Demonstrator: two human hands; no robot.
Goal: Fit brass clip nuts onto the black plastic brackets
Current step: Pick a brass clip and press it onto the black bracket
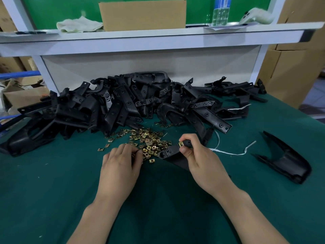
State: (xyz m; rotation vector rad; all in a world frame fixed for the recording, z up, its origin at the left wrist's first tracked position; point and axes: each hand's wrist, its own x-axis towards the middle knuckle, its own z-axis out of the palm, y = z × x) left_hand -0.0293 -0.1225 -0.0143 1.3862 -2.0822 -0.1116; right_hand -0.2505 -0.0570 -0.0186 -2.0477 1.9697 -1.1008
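A heap of small brass clip nuts (147, 140) lies on the green table mat (52, 173). My right hand (198, 155) grips a black plastic bracket (171, 152) just right of the heap, with one brass clip nut (180, 144) seated on the bracket's upper tab by my thumb. My left hand (123, 159) rests at the near edge of the heap, fingers curled over the nuts; whether it pinches one is hidden. A big pile of black brackets (123, 103) lies behind the nuts.
A single black bracket (284, 161) lies apart at the right. A white plastic strip (228, 152) trails across the mat beside my right hand. Behind the pile stands a white shelf (158, 35) with a cardboard box (142, 14) and cloths. Cardboard cartons flank the table.
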